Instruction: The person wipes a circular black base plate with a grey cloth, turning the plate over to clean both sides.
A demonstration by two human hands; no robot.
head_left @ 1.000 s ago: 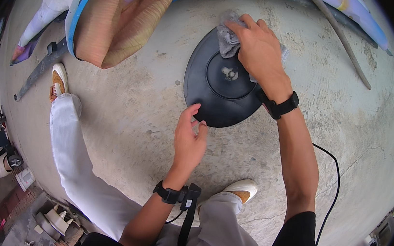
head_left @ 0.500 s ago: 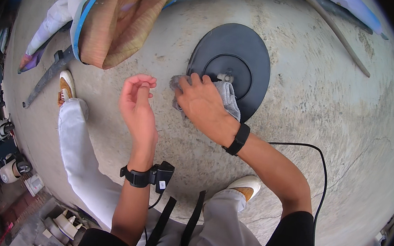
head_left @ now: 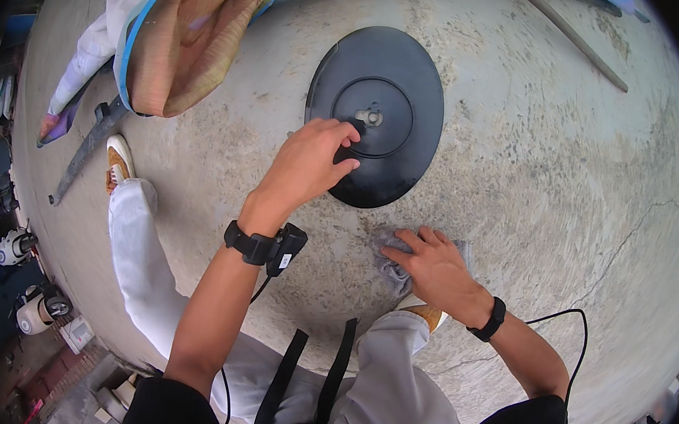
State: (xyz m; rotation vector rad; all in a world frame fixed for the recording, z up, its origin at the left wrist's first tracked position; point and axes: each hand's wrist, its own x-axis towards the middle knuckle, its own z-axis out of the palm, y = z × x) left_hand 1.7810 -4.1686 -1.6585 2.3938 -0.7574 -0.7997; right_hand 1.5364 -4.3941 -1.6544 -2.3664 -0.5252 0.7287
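A round black base plate (head_left: 399,164) lies on the concrete, with a raised ring and a small pale metal fitting (head_left: 371,118) at its middle. Over its near left part is my left hand (head_left: 310,156), fingers bent and thumb apart, holding nothing; whether the fingertips touch the plate I cannot tell. My right hand (head_left: 442,270) grips a crumpled grey cloth (head_left: 390,270), low over the ground beside my right shoe (head_left: 426,312). Part of the cloth is hidden under that hand.
Bunched printed fabric with a blue edge (head_left: 200,37) spreads at the far left. Near it, a dark metal bar (head_left: 88,152) lies by my left shoe (head_left: 119,162). A long pole (head_left: 573,38) rests at the far right. A black cable (head_left: 582,323) loops by my right arm.
My right hand has drawn the cloth off the plate, toward me and to the right. My left hand has moved forward and right, over the plate's near left side.
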